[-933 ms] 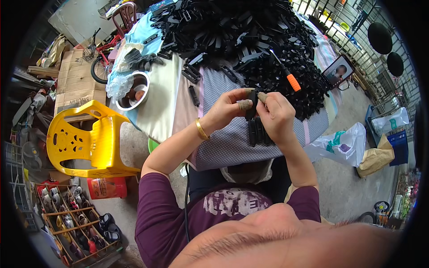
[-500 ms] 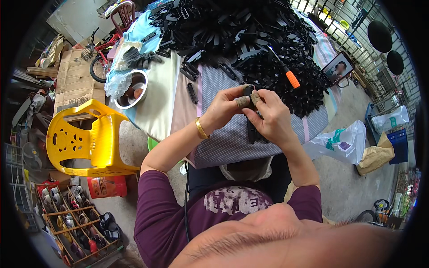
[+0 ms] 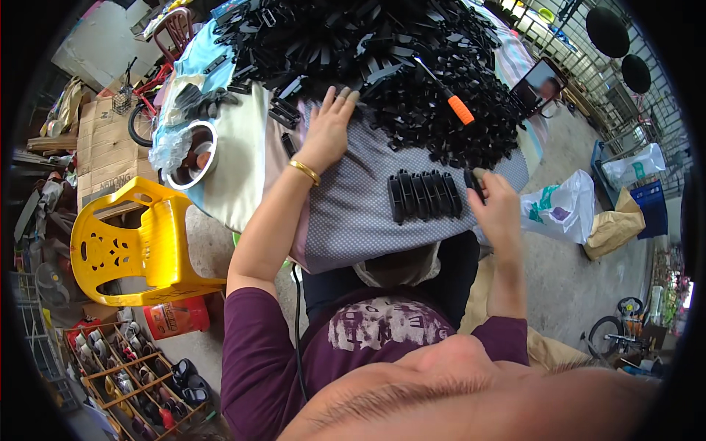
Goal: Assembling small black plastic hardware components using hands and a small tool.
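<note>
My left hand [image 3: 329, 126] lies flat with fingers spread on the grey cloth-covered table [image 3: 353, 220], its fingertips at the edge of a big heap of black plastic parts [image 3: 382, 59]. A gold bangle sits on that wrist. My right hand [image 3: 497, 207] pinches one black plastic part [image 3: 474, 184] and holds it at the right end of a row of black parts [image 3: 424, 195] lined up side by side on the cloth. A screwdriver with an orange handle [image 3: 460, 109] rests on the heap.
A phone [image 3: 540, 84] leans at the table's right. A metal bowl [image 3: 190, 154] stands on the left part of the table. On the floor are a yellow plastic chair [image 3: 132, 246], a red can [image 3: 175, 317], a crate of bottles [image 3: 140, 371] and bags [image 3: 562, 209].
My hands, earlier together over the row working one part, have separated. The left went forward to the heap's edge; the right dropped to the row's right end with a part.
</note>
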The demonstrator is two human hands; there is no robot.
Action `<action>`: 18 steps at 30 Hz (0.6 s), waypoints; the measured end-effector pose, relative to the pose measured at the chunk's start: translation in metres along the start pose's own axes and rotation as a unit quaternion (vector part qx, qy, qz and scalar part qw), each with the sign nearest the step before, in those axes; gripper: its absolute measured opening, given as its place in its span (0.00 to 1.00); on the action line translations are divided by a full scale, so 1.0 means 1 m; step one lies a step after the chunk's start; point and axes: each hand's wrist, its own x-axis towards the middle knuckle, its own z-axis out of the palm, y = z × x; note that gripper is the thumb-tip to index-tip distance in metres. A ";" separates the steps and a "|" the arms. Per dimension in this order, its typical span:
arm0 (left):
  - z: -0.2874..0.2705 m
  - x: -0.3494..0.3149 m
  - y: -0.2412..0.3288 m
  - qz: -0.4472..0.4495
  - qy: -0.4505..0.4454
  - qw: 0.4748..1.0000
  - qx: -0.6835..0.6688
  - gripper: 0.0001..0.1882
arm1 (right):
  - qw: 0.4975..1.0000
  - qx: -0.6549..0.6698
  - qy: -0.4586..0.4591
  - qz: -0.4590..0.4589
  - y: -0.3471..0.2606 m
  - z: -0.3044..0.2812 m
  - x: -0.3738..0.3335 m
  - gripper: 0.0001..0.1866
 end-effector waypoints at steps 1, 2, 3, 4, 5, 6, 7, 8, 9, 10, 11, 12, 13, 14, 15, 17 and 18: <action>0.001 0.002 -0.004 0.012 0.018 1.000 -0.005 0.34 | 0.999 -0.024 -0.014 -0.022 0.003 0.005 -0.003 0.14; -0.001 0.004 -0.006 0.032 0.038 0.999 0.003 0.30 | 0.999 -0.007 -0.021 -0.040 0.005 0.011 -0.006 0.11; -0.004 0.006 -0.005 0.053 0.057 0.997 0.013 0.27 | 0.999 -0.008 -0.022 -0.038 0.005 0.012 -0.007 0.11; -0.004 0.005 -0.002 0.054 0.056 0.997 0.012 0.27 | 0.999 0.006 -0.016 -0.040 0.005 0.013 -0.008 0.10; -0.005 0.003 0.000 0.042 0.065 0.996 0.042 0.23 | 0.999 0.019 -0.009 -0.041 0.003 0.014 -0.009 0.09; -0.007 0.002 0.002 0.030 0.074 0.994 0.073 0.19 | 0.997 0.032 0.007 -0.070 0.002 0.013 -0.008 0.07; -0.008 0.001 0.004 0.031 0.073 0.994 0.074 0.19 | 0.997 0.033 0.008 -0.070 0.004 0.013 -0.006 0.07; -0.010 0.001 0.006 0.052 0.087 0.990 0.098 0.18 | 0.997 0.048 -0.002 -0.065 0.007 0.011 -0.004 0.07; -0.012 0.001 0.010 0.072 0.101 0.985 0.122 0.16 | 0.996 0.063 -0.011 -0.060 0.009 0.011 -0.002 0.07; -0.014 -0.002 0.015 0.074 0.101 0.984 0.123 0.16 | 0.996 0.063 -0.009 -0.060 0.010 0.011 0.002 0.07; -0.017 -0.005 0.024 0.043 0.092 0.994 0.035 0.14 | 0.997 0.065 0.014 -0.047 0.013 0.012 0.009 0.07; -0.019 -0.007 0.031 0.012 0.083 0.995 -0.054 0.13 | 0.996 0.068 0.036 -0.035 0.015 0.014 0.016 0.07; -0.019 -0.009 0.036 0.014 0.083 0.995 -0.053 0.13 | 0.996 0.068 0.038 -0.035 0.018 0.015 0.024 0.07; -0.020 -0.013 0.041 -0.022 0.052 0.984 -0.170 0.10 | 0.997 0.053 0.023 -0.044 0.020 0.018 0.031 0.07; -0.020 -0.015 0.043 -0.058 0.021 0.956 -0.285 0.09 | 0.998 0.037 0.007 -0.053 0.021 0.021 0.036 0.08; -0.022 -0.015 0.045 -0.119 -0.043 0.907 -0.401 0.10 | 0.999 -0.004 -0.022 -0.038 0.024 0.027 0.043 0.08; -0.027 -0.017 0.051 -0.172 -0.076 0.834 -0.518 0.11 | 0.997 -0.032 -0.046 -0.047 0.026 0.029 0.046 0.08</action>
